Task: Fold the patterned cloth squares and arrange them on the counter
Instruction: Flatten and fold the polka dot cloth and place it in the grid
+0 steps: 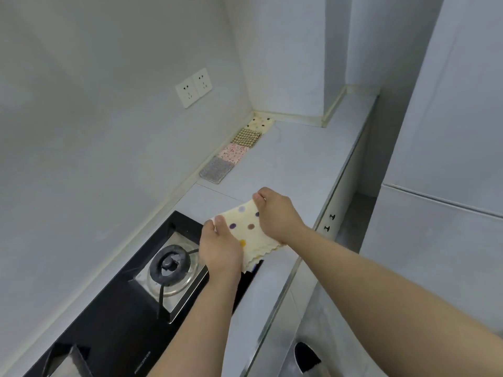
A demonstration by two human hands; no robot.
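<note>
Cream dotted cloth (245, 227), folded with its scalloped edges stacked at the near end, is being held over the counter (299, 159) by the hob's (170, 263) right edge. The left hand (220, 248) is pinching its left corner, thumb on top and fingers hidden beneath, while the right hand (275, 213) is gripping its far right edge, fingers curled over it. Four folded squares, namely the grey square (217, 169), pink square (236, 153), checked square (248, 136) and spotted square (261, 123), are lying in a row along the back wall, well apart from the hands.
</note>
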